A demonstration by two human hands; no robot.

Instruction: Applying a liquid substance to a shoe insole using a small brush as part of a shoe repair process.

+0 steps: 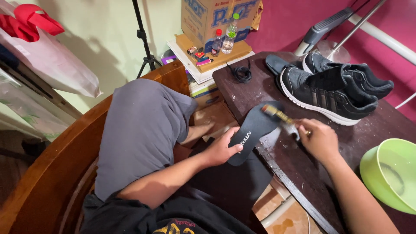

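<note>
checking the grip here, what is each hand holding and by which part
The left hand pins the black insole at its heel end, on the table edge. The right hand holds a small brush by its handle, bristle end on the insole.

I see a black insole (252,130), black sneakers (329,89) with white soles and grey stripes, a lime-green bowl (390,173), a dark brown table (372,125) and grey shorts (138,130).

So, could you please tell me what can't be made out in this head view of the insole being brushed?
- Brush: its head is motion-blurred, and the right hand hides the handle.
- Insole: the left hand covers part of its heel end.
- Green bowl: cut off by the right edge.
- Far shoe: mostly hidden behind the near shoe.
</note>
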